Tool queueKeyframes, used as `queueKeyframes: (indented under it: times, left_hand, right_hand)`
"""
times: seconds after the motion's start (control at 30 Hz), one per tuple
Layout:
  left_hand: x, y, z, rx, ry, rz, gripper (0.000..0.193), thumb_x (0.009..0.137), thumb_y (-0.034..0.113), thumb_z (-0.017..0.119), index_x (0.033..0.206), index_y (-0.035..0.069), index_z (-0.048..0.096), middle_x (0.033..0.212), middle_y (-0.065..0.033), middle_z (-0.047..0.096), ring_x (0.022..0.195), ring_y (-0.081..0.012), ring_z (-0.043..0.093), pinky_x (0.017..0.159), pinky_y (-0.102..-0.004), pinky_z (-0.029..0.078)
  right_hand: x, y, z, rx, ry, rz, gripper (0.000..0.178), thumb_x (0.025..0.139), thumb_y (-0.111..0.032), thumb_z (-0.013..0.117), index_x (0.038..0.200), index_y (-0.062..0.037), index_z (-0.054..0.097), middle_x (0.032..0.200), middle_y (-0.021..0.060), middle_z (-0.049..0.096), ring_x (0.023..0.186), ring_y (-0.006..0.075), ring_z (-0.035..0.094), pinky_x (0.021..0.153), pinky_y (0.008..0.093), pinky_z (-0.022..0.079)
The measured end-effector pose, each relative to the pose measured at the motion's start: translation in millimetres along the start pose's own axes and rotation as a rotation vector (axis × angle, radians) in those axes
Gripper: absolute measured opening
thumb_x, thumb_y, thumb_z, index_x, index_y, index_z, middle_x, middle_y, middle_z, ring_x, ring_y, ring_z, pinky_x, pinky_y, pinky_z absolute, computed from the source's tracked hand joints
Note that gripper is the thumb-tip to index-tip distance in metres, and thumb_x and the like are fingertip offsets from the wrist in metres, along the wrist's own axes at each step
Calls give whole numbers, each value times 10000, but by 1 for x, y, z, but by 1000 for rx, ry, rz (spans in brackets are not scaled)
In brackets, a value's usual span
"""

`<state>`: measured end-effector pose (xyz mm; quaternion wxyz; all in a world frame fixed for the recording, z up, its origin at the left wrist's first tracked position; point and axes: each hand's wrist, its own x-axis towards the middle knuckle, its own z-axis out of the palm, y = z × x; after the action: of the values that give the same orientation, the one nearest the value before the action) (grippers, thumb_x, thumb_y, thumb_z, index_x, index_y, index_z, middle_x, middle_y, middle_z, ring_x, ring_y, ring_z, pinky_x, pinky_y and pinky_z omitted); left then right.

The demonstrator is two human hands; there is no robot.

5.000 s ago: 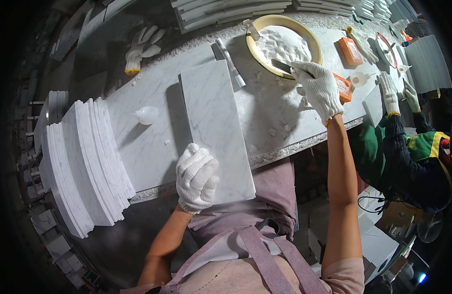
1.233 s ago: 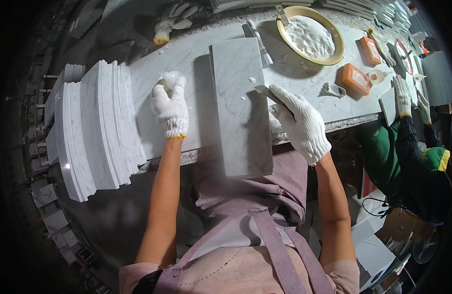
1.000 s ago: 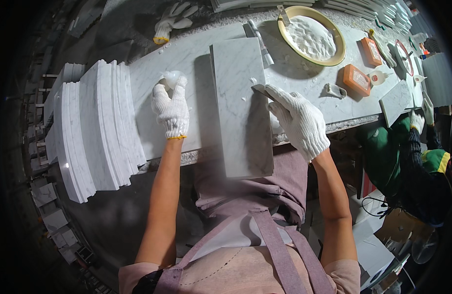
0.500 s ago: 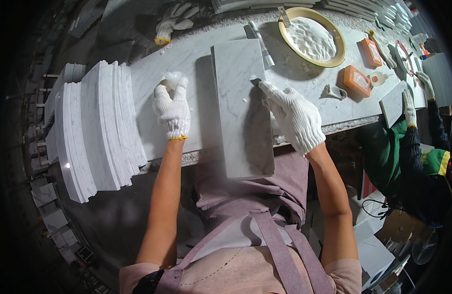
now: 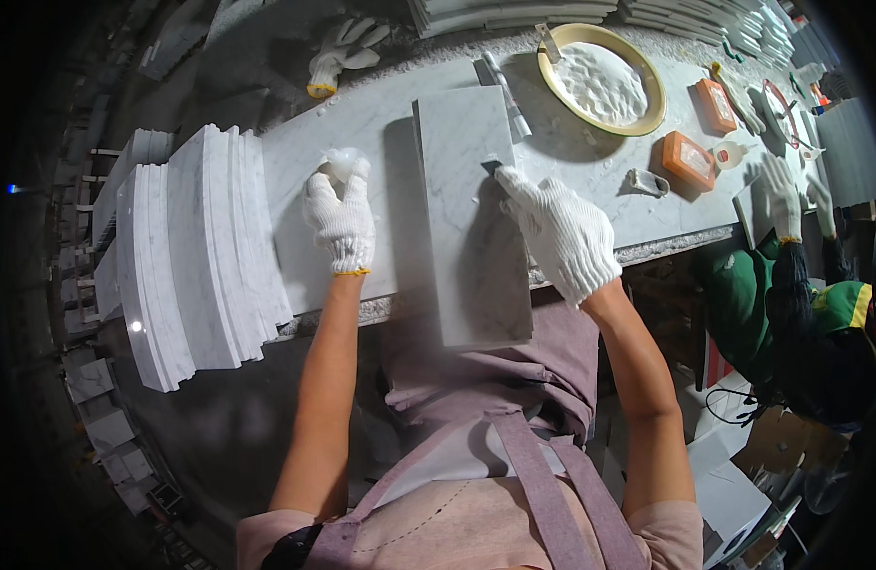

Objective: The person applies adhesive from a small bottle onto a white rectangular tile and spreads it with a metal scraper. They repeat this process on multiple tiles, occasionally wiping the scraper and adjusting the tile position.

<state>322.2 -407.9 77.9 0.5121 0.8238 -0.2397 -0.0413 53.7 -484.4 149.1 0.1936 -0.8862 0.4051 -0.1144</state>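
In front of me lies a long grey-veined marble slab (image 5: 466, 247), its near end jutting past the table's edge. My right hand (image 5: 566, 233), in a white knit glove, is closed on a small dark blade (image 5: 491, 167) whose tip rests on or just above the slab's upper face. Most of that blade is hidden by the fingers. Left of the slab, my left hand (image 5: 341, 218), gloved the same way, grips a small translucent white squeeze bottle (image 5: 343, 161). White crumbs dot the slab near the blade.
Stacked marble pieces (image 5: 205, 247) stand at the left. A yellow-rimmed bowl of white powder (image 5: 604, 81) sits at the back, near a tube-like roll (image 5: 506, 95). Orange blocks (image 5: 689, 161) lie to the right. A spare glove (image 5: 345, 57) rests behind; a co-worker's gloved hand (image 5: 782, 198) shows far right.
My right hand has shifted slightly and more of the blade shows over the slab. My left hand still grips the bottle. The co-worker's nearer hand has opened and moved left.
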Motion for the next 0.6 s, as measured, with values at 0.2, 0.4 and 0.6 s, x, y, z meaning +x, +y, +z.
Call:
queueKeyframes:
  times: [0.2, 0.4, 0.6]
  left_hand:
    - [-2, 0, 0, -44, -1, -47, 488, 840, 259, 862, 1225, 24, 675, 1190, -134, 640, 999, -260, 650, 720, -383, 607]
    - [0, -7, 0, 25, 20, 78, 503, 836, 291, 867, 1201, 1, 675, 1171, -145, 648, 1015, -269, 645, 765, -393, 586]
    - [3, -16, 2, 52, 23, 41, 495, 836, 299, 866, 1170, -15, 678, 1106, -152, 665, 1005, -299, 639, 878, -432, 532]
  right_hand:
    - [-20, -5, -13, 78, -107, 42, 251, 1042, -284, 488, 1251, -204, 601, 868, 163, 689, 783, 380, 711, 614, 483, 531]
    - [3, -8, -12, 80, 11, 50, 219, 1032, -246, 481, 1215, -193, 588, 887, 168, 691, 790, 395, 708, 637, 500, 540]
    - [-17, -10, -9, -28, -118, 36, 180, 1019, -214, 495, 1171, -188, 589, 892, 169, 697, 797, 379, 718, 644, 502, 534]
